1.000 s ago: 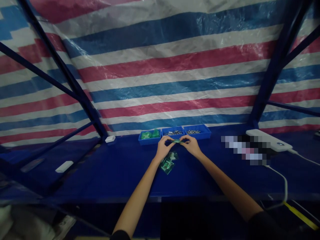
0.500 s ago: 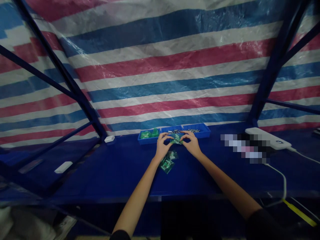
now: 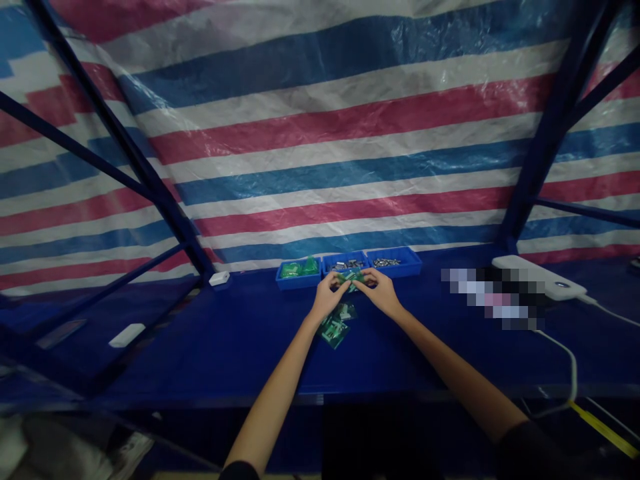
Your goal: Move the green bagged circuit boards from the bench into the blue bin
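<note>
A small green plastic bag (image 3: 352, 277) with pale pieces inside is pinched between my two hands, just in front of the bins. My left hand (image 3: 328, 294) grips its left side, thumb on top. On the right side, my right hand (image 3: 381, 291) closes thumb and fingers on the same bag. Below them on the blue table lie filled small bags (image 3: 334, 331), green with light pieces inside, partly overlapping. The exact kind of pieces is too small to tell.
Behind my hands stand a blue bin of green bags (image 3: 299, 283) and two blue bins of small metal parts (image 3: 395, 269). To the right lies a white power bank (image 3: 537, 277) with a cable, beside a pixelated area. Small white boxes (image 3: 219, 278) sit left. Blue frame posts flank the table.
My thumbs have come down and inward onto the bag, and my fingers have closed around its sides. The bags on the table have stayed in place.
</note>
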`<act>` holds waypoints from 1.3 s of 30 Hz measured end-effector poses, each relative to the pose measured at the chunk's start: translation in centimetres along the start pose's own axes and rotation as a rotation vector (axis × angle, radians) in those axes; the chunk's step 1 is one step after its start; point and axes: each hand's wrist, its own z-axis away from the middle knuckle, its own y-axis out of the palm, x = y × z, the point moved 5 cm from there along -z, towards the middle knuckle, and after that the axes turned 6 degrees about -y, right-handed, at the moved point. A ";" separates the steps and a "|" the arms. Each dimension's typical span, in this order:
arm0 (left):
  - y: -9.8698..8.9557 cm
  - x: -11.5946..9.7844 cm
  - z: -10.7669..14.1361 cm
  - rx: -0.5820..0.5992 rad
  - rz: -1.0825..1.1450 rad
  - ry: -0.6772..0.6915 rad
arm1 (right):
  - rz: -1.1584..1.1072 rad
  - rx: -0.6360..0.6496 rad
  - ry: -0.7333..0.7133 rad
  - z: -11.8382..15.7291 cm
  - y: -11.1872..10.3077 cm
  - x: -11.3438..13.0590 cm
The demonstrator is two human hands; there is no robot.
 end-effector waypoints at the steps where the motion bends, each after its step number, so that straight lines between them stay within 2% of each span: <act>1: 0.2 0.1 0.1 0.039 0.015 -0.011 | 0.000 0.003 0.000 0.0 0.0 0.0; 3: 0.4 0.0 0.1 0.090 0.024 -0.009 | 0.003 -0.003 0.008 0.0 0.0 0.1; 5: -0.3 -0.1 -0.3 0.049 0.023 0.011 | -0.005 -0.002 0.027 0.0 -0.1 0.4; 8: -3.3 0.2 -1.2 -0.200 0.040 0.015 | -0.034 0.010 0.055 0.0 -0.2 0.8; 11: -7.7 1.5 -1.6 -0.534 0.087 -0.031 | -0.049 0.014 0.068 0.0 -0.3 0.8; 13: -10.3 2.4 -1.5 -0.704 0.090 -0.060 | -0.053 0.025 0.075 0.0 -0.2 0.7; 15: -12.4 3.2 -1.2 -0.828 0.059 -0.079 | -0.058 0.036 0.083 0.1 -0.1 0.6; 18: -14.1 4.1 -0.9 -0.932 0.006 -0.103 | -0.052 0.037 0.079 0.1 -0.1 0.6; 28: -14.8 4.3 -0.8 -1.014 -0.195 -0.146 | -0.019 0.037 0.069 0.1 -0.1 0.9; 33: -13.7 3.8 -1.2 -0.938 -0.280 -0.119 | 0.012 0.047 0.053 0.1 0.0 0.9; 39: -12.0 2.9 -1.6 -0.810 -0.492 -0.035 | 0.021 0.059 0.050 0.1 0.0 0.8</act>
